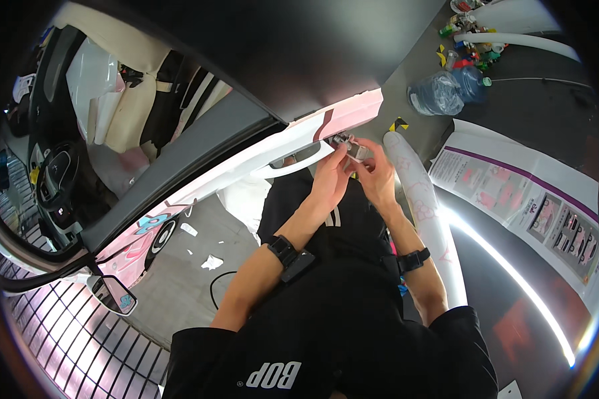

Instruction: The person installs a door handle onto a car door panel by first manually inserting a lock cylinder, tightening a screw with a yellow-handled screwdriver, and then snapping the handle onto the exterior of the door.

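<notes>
Head view, looking down, I log the following. Left hand: raised to the edge of an open car door, fingers closed around a small grey tool pressed at the door's pink and white wrap. Right hand: just beside the left, touching the same tool from the other side, its fingers curled on it; I cannot tell what kind of tool it is. Both wrists carry black bands. White door handle: just left of the left hand, on the door's outer skin. Side mirror: lower left, over a grey floor with scraps of white film lying on it. Steering wheel: inside the cabin, far left. White rolled sheet: right of the right forearm, running downward. Printed poster: further right, flat. Large water bottles: upper right, well apart from the hands.
</notes>
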A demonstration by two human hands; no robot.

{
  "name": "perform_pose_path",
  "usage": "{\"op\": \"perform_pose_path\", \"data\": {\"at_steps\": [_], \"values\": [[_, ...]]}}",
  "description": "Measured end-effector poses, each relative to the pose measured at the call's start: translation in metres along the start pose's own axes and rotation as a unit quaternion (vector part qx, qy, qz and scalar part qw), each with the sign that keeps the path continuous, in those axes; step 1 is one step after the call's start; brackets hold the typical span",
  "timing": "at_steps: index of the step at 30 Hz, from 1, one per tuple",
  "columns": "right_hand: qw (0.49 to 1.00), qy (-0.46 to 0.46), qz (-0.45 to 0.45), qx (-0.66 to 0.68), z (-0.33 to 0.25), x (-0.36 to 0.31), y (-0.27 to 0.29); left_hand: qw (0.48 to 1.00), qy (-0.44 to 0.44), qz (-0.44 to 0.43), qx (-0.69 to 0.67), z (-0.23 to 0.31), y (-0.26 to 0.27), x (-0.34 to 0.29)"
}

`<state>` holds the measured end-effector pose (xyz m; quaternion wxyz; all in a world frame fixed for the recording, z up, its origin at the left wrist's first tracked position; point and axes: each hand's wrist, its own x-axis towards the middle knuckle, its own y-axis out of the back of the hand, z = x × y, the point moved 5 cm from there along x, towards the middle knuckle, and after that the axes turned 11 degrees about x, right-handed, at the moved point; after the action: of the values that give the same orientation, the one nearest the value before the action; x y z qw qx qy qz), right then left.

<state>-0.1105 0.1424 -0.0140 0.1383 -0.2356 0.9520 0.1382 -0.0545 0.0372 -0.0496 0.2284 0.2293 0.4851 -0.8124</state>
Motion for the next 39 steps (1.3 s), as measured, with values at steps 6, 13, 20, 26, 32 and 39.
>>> {"op": "perform_pose_path", "data": {"at_steps": [6, 13, 20, 26, 32, 39], "values": [[0.947, -0.053, 0.014, 0.316, 0.021, -0.003, -0.011, 0.998, 0.012, 0.056, 0.003, -0.008, 0.015, 0.004], [0.814, -0.151, 0.042, 0.560, 0.006, 0.001, -0.024, 0.997, -0.004, 0.069, 0.036, -0.005, 0.021, -0.001], [0.815, -0.140, -0.032, 0.562, 0.014, 0.003, -0.037, 0.995, 0.001, 0.090, 0.050, -0.004, 0.022, -0.002], [0.828, -0.136, -0.029, 0.543, 0.015, 0.011, -0.037, 0.997, 0.030, 0.066, 0.039, -0.002, 0.019, -0.005], [0.870, -0.099, -0.005, 0.484, 0.018, 0.018, -0.034, 0.996, 0.053, 0.043, 0.052, -0.001, 0.018, -0.018], [0.888, -0.117, -0.010, 0.444, 0.022, 0.020, -0.040, 0.971, 0.072, -0.005, 0.228, 0.017, 0.016, -0.047]]}}
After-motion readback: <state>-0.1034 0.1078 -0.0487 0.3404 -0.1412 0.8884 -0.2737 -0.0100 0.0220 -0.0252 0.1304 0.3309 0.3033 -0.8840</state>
